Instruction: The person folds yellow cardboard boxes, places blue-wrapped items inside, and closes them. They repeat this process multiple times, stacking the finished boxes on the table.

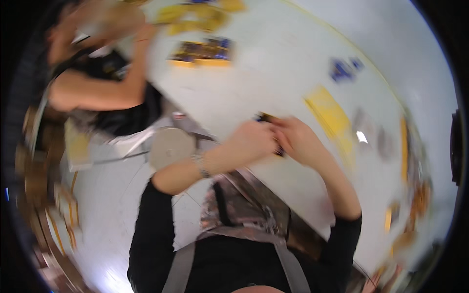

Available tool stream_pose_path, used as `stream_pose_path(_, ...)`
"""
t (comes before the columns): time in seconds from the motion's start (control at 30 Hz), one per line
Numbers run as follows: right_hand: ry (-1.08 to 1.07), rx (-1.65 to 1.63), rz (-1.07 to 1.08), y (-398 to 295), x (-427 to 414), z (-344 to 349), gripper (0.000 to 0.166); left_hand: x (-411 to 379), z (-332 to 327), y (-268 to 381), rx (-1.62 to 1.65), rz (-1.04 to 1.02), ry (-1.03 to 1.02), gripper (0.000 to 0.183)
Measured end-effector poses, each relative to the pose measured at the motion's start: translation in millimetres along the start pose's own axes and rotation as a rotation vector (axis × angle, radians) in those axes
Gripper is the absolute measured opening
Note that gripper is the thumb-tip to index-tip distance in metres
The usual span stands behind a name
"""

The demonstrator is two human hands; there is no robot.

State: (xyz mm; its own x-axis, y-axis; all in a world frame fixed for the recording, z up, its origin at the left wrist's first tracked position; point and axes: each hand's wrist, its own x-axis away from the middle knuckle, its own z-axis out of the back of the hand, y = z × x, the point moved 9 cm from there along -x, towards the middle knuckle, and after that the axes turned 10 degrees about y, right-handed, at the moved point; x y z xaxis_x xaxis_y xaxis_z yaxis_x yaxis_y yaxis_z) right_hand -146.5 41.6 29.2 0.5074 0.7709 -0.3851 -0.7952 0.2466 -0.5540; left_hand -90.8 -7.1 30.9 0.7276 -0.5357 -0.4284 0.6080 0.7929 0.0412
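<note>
Both my hands meet over the near edge of a pale table (271,88). My left hand (256,141), with a bracelet or watch band at the wrist, has its fingers curled around a small dark object (264,117) with some yellow and blue on it. Pressed against it from the right, my right hand (298,141) has its fingers on the same object. Motion blur and the fingers hide most of its shape, so I cannot tell what it is. A yellow stack of flat pieces (328,111) lies to the right of my hands.
Open yellow boxes (214,62) with dark and blue items stand at the far side, near yellow packets (194,16). Blue pieces (341,69) lie at the far right. At the left sits another person (102,88), close to a round stool (172,146). Further people's hands show at lower right.
</note>
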Motion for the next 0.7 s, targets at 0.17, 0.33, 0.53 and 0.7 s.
stream_pose_path(0.17,0.428,0.424,-0.101,67,42,116,0.035,8,8,13,0.118,0.012,0.030,0.023)
stream_pose_path(0.33,0.204,0.908,-0.410,158,116,203,0.099,-1,20,18,0.185,0.072,0.016,0.031)
stream_pose_path(0.53,0.106,0.541,-0.521,203,124,180,0.101,-12,56,17,0.132,0.115,0.144,0.024)
stream_pose_path(0.7,0.168,0.346,-0.617,170,124,170,0.089,-13,60,-17,0.171,0.229,0.277,0.017)
